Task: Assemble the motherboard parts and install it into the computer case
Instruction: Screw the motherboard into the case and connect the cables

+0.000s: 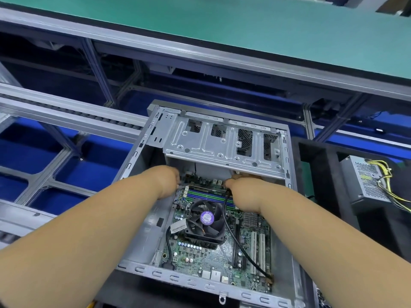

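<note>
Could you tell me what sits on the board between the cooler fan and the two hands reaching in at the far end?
In the head view, the memory slots lie between the cooler fan and both hands.

Green mat-topped bench runs diagonally across top of frame, dark edge strip and grey metal rail along its near side. Beneath it, aluminium extrusion frame with upright posts, shadowed interior, loose wiring. Roller conveyor track crosses left middle. Blue floor shows between grey frame members at left. Black foam tray at right edge. Lighting even, overhead.
</note>
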